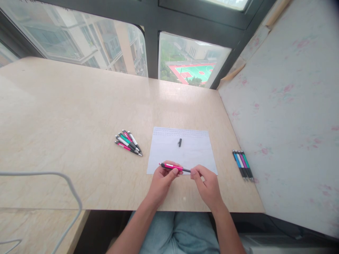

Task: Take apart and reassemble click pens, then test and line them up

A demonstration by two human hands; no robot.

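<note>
My left hand [162, 184] is closed around the barrel of a pink ballpoint pen [172, 167], held sideways over the near edge of a white sheet of paper [164, 148]. From the barrel's right end a thin dark refill [186, 170] sticks out. My right hand [208, 186] pinches that refill's far end between thumb and fingertips, which cover its tip. On the paper, beyond both hands, lies a short black piece [180, 142] that looks like a pen's grip section. Small rows of writing run along the sheet's top.
Left of the paper, several pens [128, 143] lie fanned out in pink, white and green. To the right, several more pens [243, 165] lie side by side near the papered wall [291, 123]. A grey cable [66, 180] loops over the beige tabletop [79, 123] at left.
</note>
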